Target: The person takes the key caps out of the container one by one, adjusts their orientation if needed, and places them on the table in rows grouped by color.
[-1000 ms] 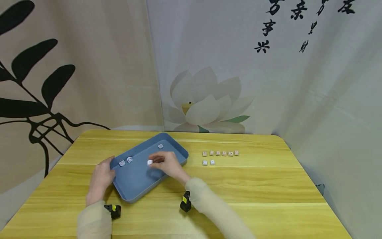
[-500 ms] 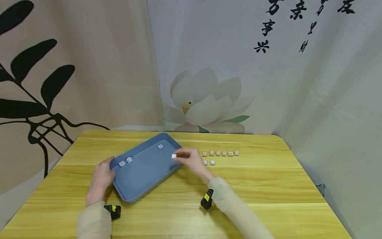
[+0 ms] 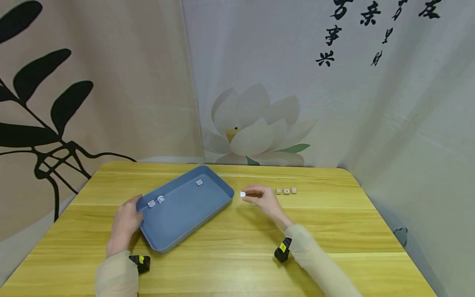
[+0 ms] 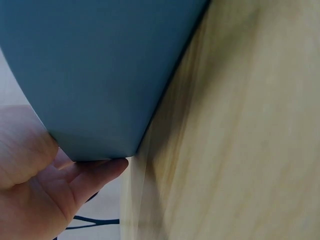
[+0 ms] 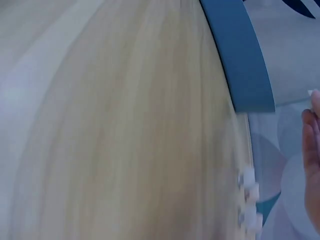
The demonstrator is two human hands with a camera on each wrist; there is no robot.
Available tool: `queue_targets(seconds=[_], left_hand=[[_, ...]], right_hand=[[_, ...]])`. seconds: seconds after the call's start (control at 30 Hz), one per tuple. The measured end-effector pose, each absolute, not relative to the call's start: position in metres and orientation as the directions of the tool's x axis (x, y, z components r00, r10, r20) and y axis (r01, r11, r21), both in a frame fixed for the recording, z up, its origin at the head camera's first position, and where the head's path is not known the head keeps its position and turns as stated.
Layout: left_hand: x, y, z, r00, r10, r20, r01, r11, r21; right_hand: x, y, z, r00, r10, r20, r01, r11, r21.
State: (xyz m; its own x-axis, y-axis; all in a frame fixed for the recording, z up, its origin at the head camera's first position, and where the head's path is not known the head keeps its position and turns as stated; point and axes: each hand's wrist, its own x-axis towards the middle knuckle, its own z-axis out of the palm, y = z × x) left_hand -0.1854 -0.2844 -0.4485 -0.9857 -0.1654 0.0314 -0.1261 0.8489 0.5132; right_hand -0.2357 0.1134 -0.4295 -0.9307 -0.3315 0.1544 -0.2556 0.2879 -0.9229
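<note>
A shallow blue tray [image 3: 185, 216] lies slantwise on the table. My left hand [image 3: 125, 222] grips its left end, thumb at the rim and fingers against the outer wall in the left wrist view. Beyond the tray's right corner, above the table, my right hand [image 3: 266, 202] pinches a small white cube [image 3: 243, 194] between thumb and fingertips. Inside the tray sit two marked white cubes close together, the left one [image 3: 151, 203] and its neighbour [image 3: 161, 199], and a third cube [image 3: 199, 182] near the far side.
More small cubes stand on the wooden table [image 3: 315, 231] to the right; a cube [image 3: 286, 191] in the far row shows, others are hidden behind my right hand. Blurred cubes [image 5: 248, 177] appear in the right wrist view. A printed curtain [image 3: 259, 103] hangs behind the table.
My right hand has carried the white cube rightward from over the tray to beside the cubes on the table. The left hand and tray have stayed put.
</note>
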Motion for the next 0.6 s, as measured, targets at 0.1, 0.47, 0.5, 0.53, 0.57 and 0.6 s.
queue_targets(seconds=[0.1, 0.47, 0.5, 0.53, 0.57, 0.6], left_hand=[[-0.185, -0.284, -0.449, -0.985, -0.167, 0.034, -0.126, 0.849, 0.513], [-0.186, -0.284, -0.447, -0.985, -0.173, 0.023, -0.137, 0.85, 0.508], [-0.186, -0.284, -0.448, -0.985, -0.173, 0.023, -0.137, 0.85, 0.509], [-0.186, -0.285, -0.448, -0.985, -0.171, 0.024, -0.135, 0.85, 0.51], [-0.186, -0.285, -0.448, -0.985, -0.17, 0.026, -0.133, 0.85, 0.51], [-0.186, -0.285, -0.448, -0.985, -0.169, 0.028, -0.132, 0.85, 0.51]], right_hand=[[-0.24, 0.129, -0.436, -0.942, -0.307, 0.135, -0.227, 0.287, -0.931], [-0.254, 0.177, -0.459, -0.956, -0.238, 0.172, -0.25, 0.352, -0.902], [-0.255, 0.181, -0.461, -0.956, -0.234, 0.177, -0.255, 0.365, -0.895], [-0.256, 0.184, -0.463, -0.957, -0.231, 0.178, -0.257, 0.384, -0.887], [-0.257, 0.188, -0.465, -0.958, -0.226, 0.178, -0.26, 0.408, -0.875], [-0.258, 0.191, -0.467, -0.958, -0.223, 0.179, -0.262, 0.427, -0.865]])
